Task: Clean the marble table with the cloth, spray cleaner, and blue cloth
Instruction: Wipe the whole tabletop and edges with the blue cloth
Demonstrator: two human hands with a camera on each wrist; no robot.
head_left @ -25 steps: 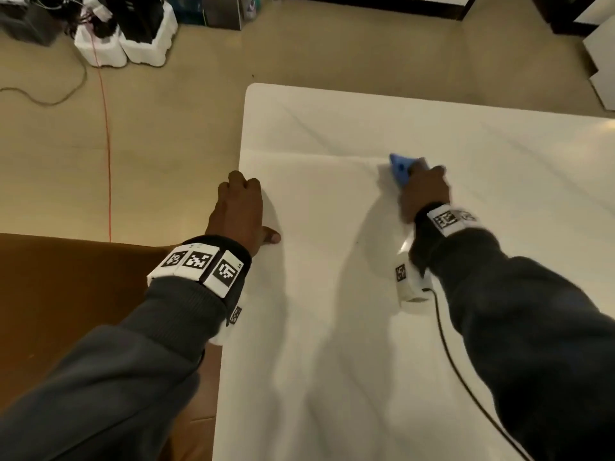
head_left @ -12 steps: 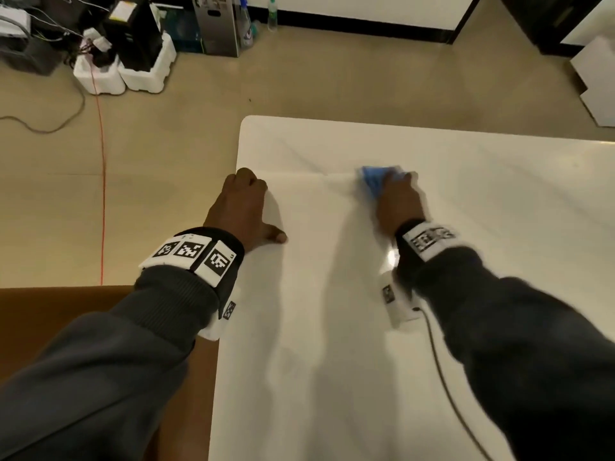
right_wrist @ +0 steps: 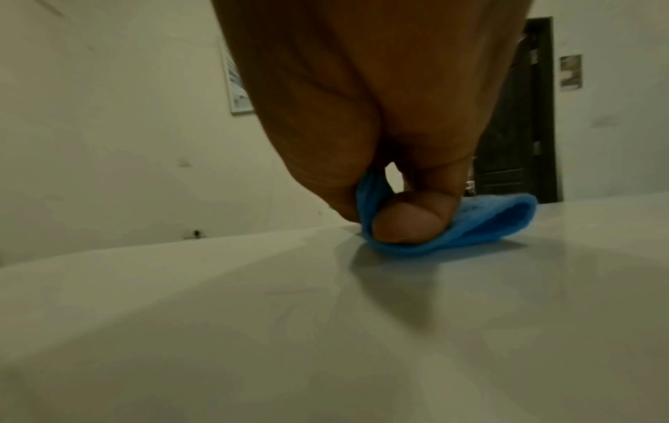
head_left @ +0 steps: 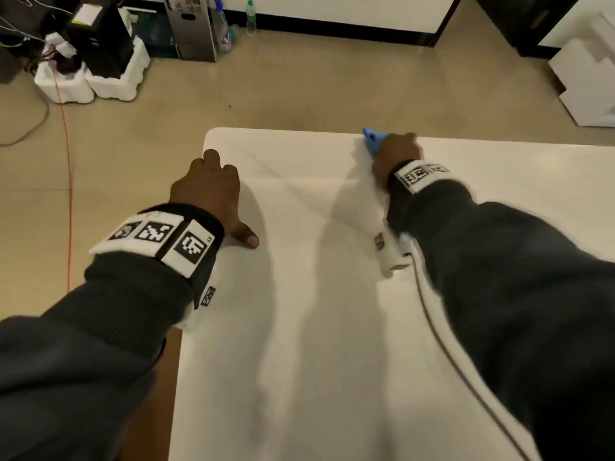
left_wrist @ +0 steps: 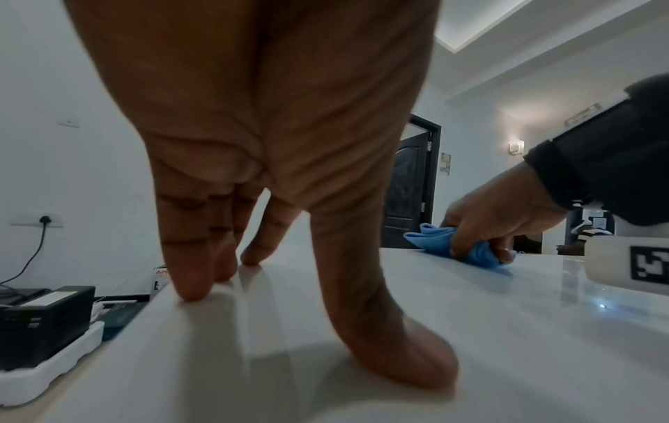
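Observation:
The white marble table (head_left: 299, 327) fills the lower middle of the head view. My right hand (head_left: 396, 154) grips a crumpled blue cloth (head_left: 372, 140) and presses it on the tabletop at the far edge. In the right wrist view the thumb and fingers pinch the blue cloth (right_wrist: 481, 226) against the marble table (right_wrist: 326, 329). My left hand (head_left: 213, 191) rests on the table's left edge near the far corner, fingers straight and thumb spread, holding nothing. The left wrist view shows its fingertips (left_wrist: 192, 286) on the table edge and the blue cloth (left_wrist: 467, 249) under the right hand. No spray cleaner is in view.
Beige floor lies beyond the table. Black equipment in white foam blocks (head_left: 100, 71) with cables and an orange cord (head_left: 68, 181) sits far left. A box and bottles (head_left: 229, 24) stand by the wall. A white cabinet (head_left: 585, 78) is far right. A brown surface (head_left: 146, 410) lies left of the table.
My right hand has slid the blue cloth away from me to the table's far edge. The left hand stays planted on the left edge. The view has tilted up.

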